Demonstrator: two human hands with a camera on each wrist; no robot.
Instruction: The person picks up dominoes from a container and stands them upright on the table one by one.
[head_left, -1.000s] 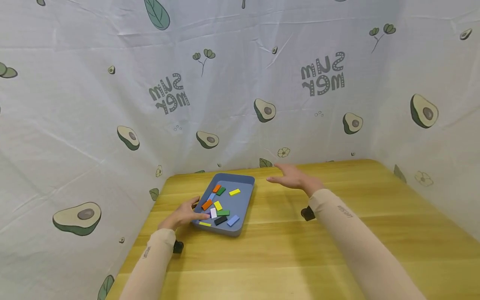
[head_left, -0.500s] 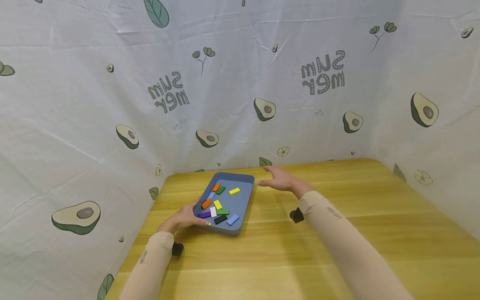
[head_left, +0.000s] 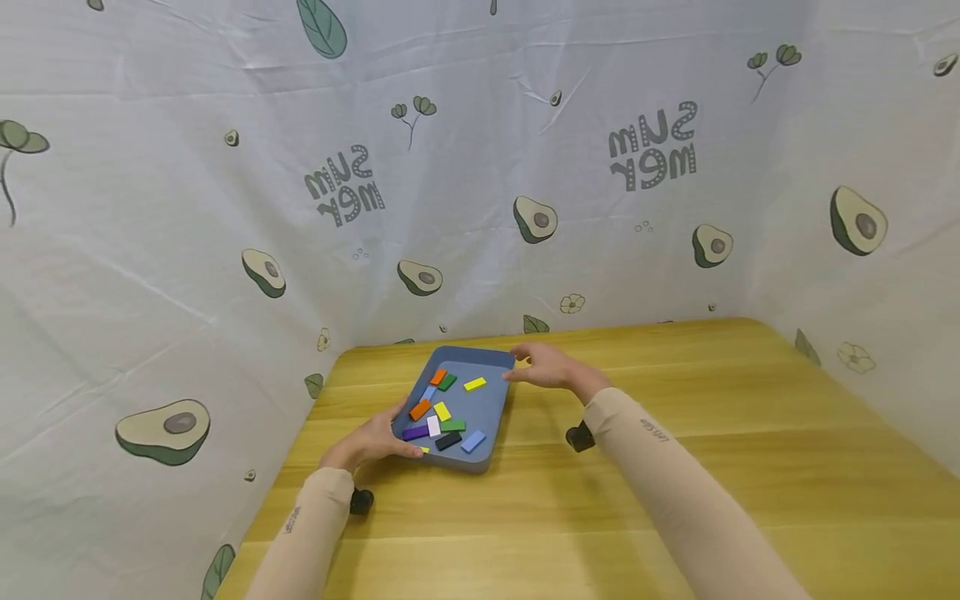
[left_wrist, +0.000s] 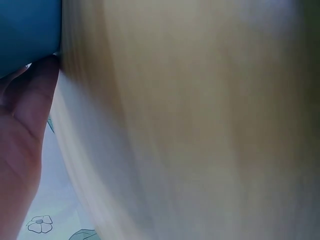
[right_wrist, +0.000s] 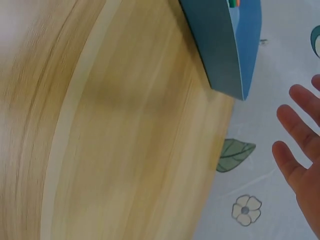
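A shallow blue-grey tray (head_left: 491, 400), plastic by its look, sits askew toward the far left of the wood-grain counter (head_left: 480, 533), before a cloth (head_left: 480, 167) printed with avocados. Loose domino-like blocks (head_left: 452, 426) in several colours lie flat inside, mostly along its left and near sides. The left hand (head_left: 371, 440) has its grip round the near left corner, fingers along the left wall and thumb across the near one; its thumb partly hides a yellow block (head_left: 424, 450), and a purple block (head_left: 415, 433) lies just beside. The right hand (head_left: 546, 367) is at the far right corner, fingers spread and grip holding nothing; the right-wrist view shows it apart from the wall, though the head view sets the fingertips over the rim. The tray should handle as light and fairly stiff, its smooth walls perhaps a little slippery, and hard to break. The blocks seem small and hard, likely to slide if it tips. Opposite corners look the best hold, thumb and fingers on the walls, with slightly more support on the heavier-laden near left.
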